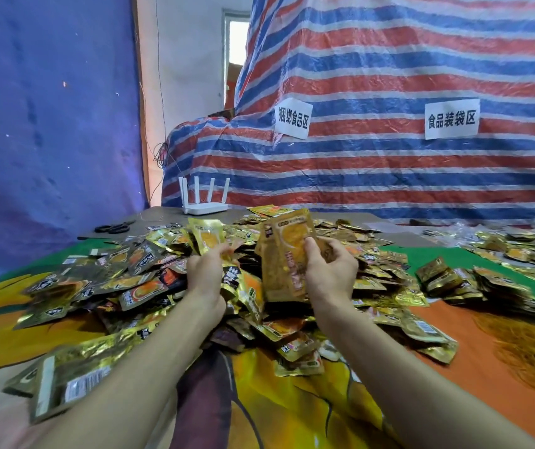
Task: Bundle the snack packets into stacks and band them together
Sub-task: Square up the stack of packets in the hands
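Two hands over a heap of gold snack packets [123,286], each holding some.

We see the right hand [332,270] gripping an upright stack of packets [280,254], thumb pressed on its near face and the other fingers curled round its right edge; how many packets it holds we cannot quite tell, since blur softens its edges. The left hand [206,270] grips a single packet [208,236] by its lower end, holding it upright just left of the stack and apart from it. The loose heap spreads beneath and around both sets of fingers (it covers much of the printed cloth [292,400]). Beyond the fingertips stand a white router [206,202] and, further left, black scissors [114,227]. Well to the right of the right hand's fingers lie squared-up piles of packets [453,280].
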A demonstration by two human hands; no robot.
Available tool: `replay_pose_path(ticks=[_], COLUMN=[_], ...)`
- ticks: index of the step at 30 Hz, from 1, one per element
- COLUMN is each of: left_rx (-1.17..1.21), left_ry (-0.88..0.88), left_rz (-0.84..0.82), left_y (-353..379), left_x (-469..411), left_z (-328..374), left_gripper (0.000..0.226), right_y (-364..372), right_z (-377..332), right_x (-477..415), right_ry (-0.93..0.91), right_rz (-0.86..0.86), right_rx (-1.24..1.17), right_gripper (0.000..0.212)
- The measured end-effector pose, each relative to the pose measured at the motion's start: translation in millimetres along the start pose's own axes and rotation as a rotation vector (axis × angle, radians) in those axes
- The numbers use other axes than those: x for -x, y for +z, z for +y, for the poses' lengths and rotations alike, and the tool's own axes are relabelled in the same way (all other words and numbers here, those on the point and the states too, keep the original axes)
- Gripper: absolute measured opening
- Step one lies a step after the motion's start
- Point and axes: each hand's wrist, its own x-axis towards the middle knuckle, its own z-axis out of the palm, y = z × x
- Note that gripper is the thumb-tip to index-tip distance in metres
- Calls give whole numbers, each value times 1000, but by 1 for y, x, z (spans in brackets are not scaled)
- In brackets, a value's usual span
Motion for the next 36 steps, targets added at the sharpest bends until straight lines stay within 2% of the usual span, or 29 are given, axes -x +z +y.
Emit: replay_pose_path(ticks=[2, 4, 6, 8, 11, 13, 18, 23, 27, 29, 32, 34, 36], left_rx=[114, 164, 110, 64, -12, -89, -83, 13, 6, -17, -33, -40, -17], left_ry=[-39, -63, -72, -82, -115, -82, -15, 36, 208, 309, 444, 514, 564], left_rz=[-67, -139, -272, -395, -364, -349, -306, -261, -216, -170, -137, -149, -169], left_y=[0, -3, -5, -4, 5, 10, 3, -4, -5, -7, -10, -9, -6], left_x=[2, 3, 4, 6, 7, 7, 0, -7, -10, -11, -8, -4, 0], left_z=[-3, -7, -9, -13, -24, -29, -29, -20, -15, -10, -3, -1, -1], left_gripper=[38, 52, 66, 69, 97, 105, 78, 65, 31, 27, 33, 35, 31], right_y=[14, 23, 27, 30, 31, 31, 23, 20, 22, 23, 26, 28, 33], right_z=[10, 19, 23, 24, 22, 22, 20, 13, 15, 16, 16, 13, 6], right_x=[7, 16, 24, 27, 34, 38, 40, 47, 52, 55, 53, 52, 49], right_ry=[44, 27, -40, -95, -100, -78, 26, -155, -144, -133, -85, -8, 327], right_rz=[-30, -55, -62, -94, -223, -317, -586, -730, -819, -858, -821, -798, -746], right_rx=[-34, -69, -89, -106, -142, -127, -152, 25, 37, 22, 39, -18, -363], right_gripper=[13, 9, 9, 11, 10, 11, 36, 61, 68, 66, 62, 62, 55])
